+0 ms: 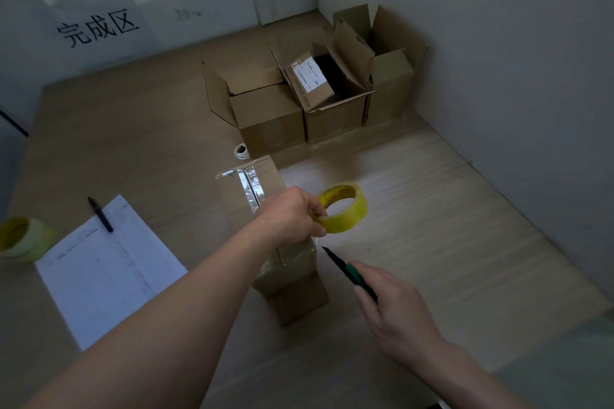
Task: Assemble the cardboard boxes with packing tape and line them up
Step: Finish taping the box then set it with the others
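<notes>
A cardboard box (246, 206) stands in the middle of the table, bottom up, with shiny clear tape along its seam. Above its near end my left hand (292, 214) grips a yellow tape roll (345, 207), and a strip of tape runs from the roll down to the box edge. To the right my right hand (395, 309) holds a green-handled knife (349, 271) whose dark blade points at that strip. At the back, three assembled boxes (272, 109) stand in a row with open flaps.
A printed sheet (109, 272) with a black pen (100, 214) on it lies at the left. A second yellow tape roll (20, 237) sits at the left edge. A small white round object (242, 151) lies by the back boxes. Walls close the right and back.
</notes>
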{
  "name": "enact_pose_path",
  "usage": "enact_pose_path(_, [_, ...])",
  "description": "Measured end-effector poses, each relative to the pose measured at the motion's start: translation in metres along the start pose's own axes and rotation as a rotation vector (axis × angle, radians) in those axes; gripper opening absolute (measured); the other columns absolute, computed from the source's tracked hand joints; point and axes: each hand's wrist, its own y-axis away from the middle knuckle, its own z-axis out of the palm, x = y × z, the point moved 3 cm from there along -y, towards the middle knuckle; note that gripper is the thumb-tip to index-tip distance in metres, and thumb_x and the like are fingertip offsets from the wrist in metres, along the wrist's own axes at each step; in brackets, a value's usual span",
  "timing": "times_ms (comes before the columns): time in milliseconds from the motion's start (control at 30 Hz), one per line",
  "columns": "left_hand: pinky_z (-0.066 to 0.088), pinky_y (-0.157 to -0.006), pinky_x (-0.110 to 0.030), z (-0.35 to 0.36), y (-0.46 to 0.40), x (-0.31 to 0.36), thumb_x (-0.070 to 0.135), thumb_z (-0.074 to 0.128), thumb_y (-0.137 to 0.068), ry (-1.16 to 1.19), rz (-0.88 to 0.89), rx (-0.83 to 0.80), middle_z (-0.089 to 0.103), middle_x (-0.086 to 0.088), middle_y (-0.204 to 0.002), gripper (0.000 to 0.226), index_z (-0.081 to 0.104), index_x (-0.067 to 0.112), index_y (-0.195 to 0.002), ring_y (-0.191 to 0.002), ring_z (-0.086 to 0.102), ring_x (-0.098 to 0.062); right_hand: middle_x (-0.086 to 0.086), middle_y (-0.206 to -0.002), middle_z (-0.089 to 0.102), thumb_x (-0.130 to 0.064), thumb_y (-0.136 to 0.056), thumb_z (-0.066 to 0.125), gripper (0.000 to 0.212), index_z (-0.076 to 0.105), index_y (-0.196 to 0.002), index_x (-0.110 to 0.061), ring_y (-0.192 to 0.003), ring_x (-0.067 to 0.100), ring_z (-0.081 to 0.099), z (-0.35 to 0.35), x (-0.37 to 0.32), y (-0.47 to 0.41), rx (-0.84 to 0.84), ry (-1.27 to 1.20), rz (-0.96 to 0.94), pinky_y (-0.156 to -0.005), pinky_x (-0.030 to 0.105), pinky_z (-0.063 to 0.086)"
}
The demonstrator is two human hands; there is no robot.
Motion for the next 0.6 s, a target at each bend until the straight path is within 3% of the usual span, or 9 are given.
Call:
enact_pose_path(333, [0.054, -0.086, -0.036, 0.0, 0.0, -0.004, 0.039, 0.086, -0.069, 0.017, 0.012, 0.007, 0.068, 0.015, -0.083, 0.022, 0.064, 0.042, -0.071, -0.088, 0.063, -0.012, -0.002, -0.1, 0.066, -0.039, -0.093, 0.042, 0.045, 0.059, -0.13, -0.021, -0.084, 0.024, 0.065, 0.014, -0.001, -0.014, 0.005, 0.19, -0.074, -0.062, 0.034, 0.052])
enact_pose_path(433, [0.054, -0.087, -0.037, 0.0, 0.0, -0.003, 0.041, 0.085, -0.069, 0.001, 0.012, 0.009, 0.068, 0.016, -0.084, 0.022, 0.064, 0.044, -0.071, -0.089, 0.063, -0.012, 0.0, -0.11, 0.061, -0.036, -0.099, 0.042, 0.041, 0.049, -0.138, -0.028, -0.095, 0.028, 0.063, 0.023, 0.012, -0.017, -0.131, 0.28, 0.028, -0.071, 0.041, 0.05])
enact_pose_path(600, [0.053, -0.089, -0.037, 0.001, 0.0, -0.003, 0.042, 0.086, -0.068, -0.009, -0.001, 0.021, 0.069, 0.016, -0.087, 0.022, 0.064, 0.044, -0.071, -0.093, 0.063, -0.013, -0.001, -0.117, 0.054, -0.045, -0.096, 0.044, 0.039, 0.051, -0.132, -0.031, -0.111, 0.024, 0.055, 0.007, 0.071, -0.016, -0.205, 0.491, 0.29, -0.081, 0.036, 0.05])
